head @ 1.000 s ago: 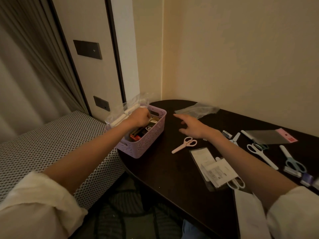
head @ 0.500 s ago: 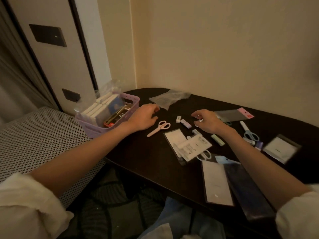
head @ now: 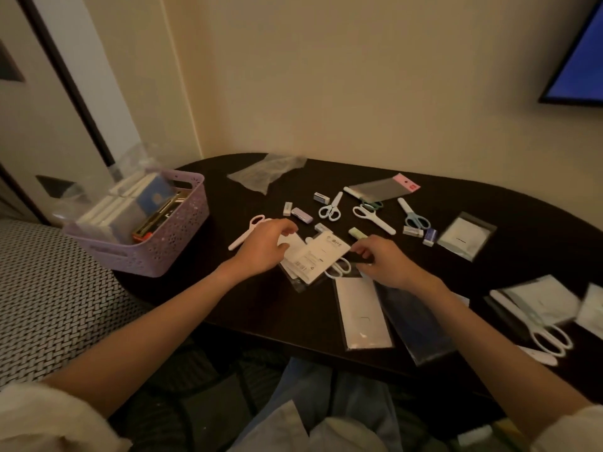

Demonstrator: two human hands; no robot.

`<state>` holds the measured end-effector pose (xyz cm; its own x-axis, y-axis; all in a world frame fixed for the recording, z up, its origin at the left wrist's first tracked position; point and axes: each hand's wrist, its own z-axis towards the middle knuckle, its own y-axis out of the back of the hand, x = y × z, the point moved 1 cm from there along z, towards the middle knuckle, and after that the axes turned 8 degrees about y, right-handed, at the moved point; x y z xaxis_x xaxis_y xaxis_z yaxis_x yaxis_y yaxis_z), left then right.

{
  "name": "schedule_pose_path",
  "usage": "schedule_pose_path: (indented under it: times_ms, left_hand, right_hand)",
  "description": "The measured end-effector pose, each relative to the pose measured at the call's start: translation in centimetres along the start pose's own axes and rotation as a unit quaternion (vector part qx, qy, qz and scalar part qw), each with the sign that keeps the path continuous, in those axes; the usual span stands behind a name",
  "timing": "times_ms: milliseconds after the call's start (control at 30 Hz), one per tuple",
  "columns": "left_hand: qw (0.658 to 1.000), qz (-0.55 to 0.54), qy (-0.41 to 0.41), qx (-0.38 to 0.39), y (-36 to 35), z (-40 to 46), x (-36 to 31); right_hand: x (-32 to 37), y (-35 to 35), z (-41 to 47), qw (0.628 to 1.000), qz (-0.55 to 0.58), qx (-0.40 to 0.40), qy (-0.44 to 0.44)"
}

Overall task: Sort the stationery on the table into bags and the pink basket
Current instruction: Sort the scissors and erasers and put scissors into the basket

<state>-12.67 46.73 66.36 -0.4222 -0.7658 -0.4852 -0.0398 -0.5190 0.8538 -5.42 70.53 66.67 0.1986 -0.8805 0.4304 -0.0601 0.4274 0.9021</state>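
On the dark table (head: 261, 308), a white scissors package (head: 321, 256) in a clear bag lies between my hands. My left hand (head: 262, 246) holds its left edge with curled fingers. My right hand (head: 383, 262) pinches its right corner. The pink basket (head: 163, 246) stands at the table's left end, packed with bagged items. Loose scissors lie beyond my hands: a pink-white pair (head: 246, 231), a small white pair (head: 331, 207), a longer white pair (head: 375, 218) and a blue pair (head: 412, 216). Several small erasers (head: 301, 213) are scattered among them.
Empty clear bags lie at the back (head: 267, 169), beside a pink-headed one (head: 381, 187), and two long ones (head: 362, 311) near the front edge. More white pouches (head: 466, 234) and large scissors (head: 541, 331) sit at the right. A patterned cushion (head: 49, 305) borders the left.
My left hand has left the basket and come to the package in the middle. My right hand has drawn back to the package's right corner. The view has swung right.
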Motion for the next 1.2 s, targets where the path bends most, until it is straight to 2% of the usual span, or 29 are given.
schedule_pose_path:
  times_ms: [133,300,400,533,633,767,833,900,1000,1200]
  left_hand:
    - [1.0,-0.009,0.012,0.011,-0.2,-0.8,-0.1]
    - [0.991,0.036,-0.002,0.128,0.0,-0.8,0.3]
    - [0.986,0.064,-0.039,0.149,0.1,-0.9,0.0]
    - [0.99,0.036,-0.042,0.126,0.1,-0.8,-0.5]
    - [0.997,-0.017,-0.053,0.059,0.1,-0.5,-0.8]
    - [0.994,-0.056,-0.082,-0.046,0.6,-0.6,-1.8]
    - [0.99,-0.082,-0.095,-0.072,0.8,-0.9,-2.3]
    - [0.986,-0.095,-0.11,-0.081,0.9,-1.1,-2.7]
    - [0.981,-0.111,-0.138,-0.077,1.0,-1.5,-3.2]
    - [0.982,-0.117,-0.147,-0.027,0.9,-2.3,-3.1]
  right_hand:
    - [-0.2,-0.7,-0.4,1.0,-0.004,-0.013,0.001]
    - [1.0,-1.5,-0.4,0.998,0.022,-0.062,-0.016]
    - [1.8,-2.6,-0.6,0.993,0.028,-0.112,-0.035]
    - [2.3,-3.0,-0.7,0.975,0.138,-0.154,-0.084]
    - [2.5,-2.6,-0.6,0.945,0.253,-0.161,-0.127]
    - [3.5,-1.9,-0.6,0.897,0.399,-0.111,-0.155]
    - [3.9,-1.7,-0.5,0.87,0.456,-0.071,-0.176]
    - [4.0,-1.7,-0.2,0.836,0.509,-0.064,-0.193]
    - [4.0,-1.5,0.5,0.792,0.574,-0.1,-0.184]
    - [4.1,-0.7,1.0,0.786,0.568,-0.177,-0.167]
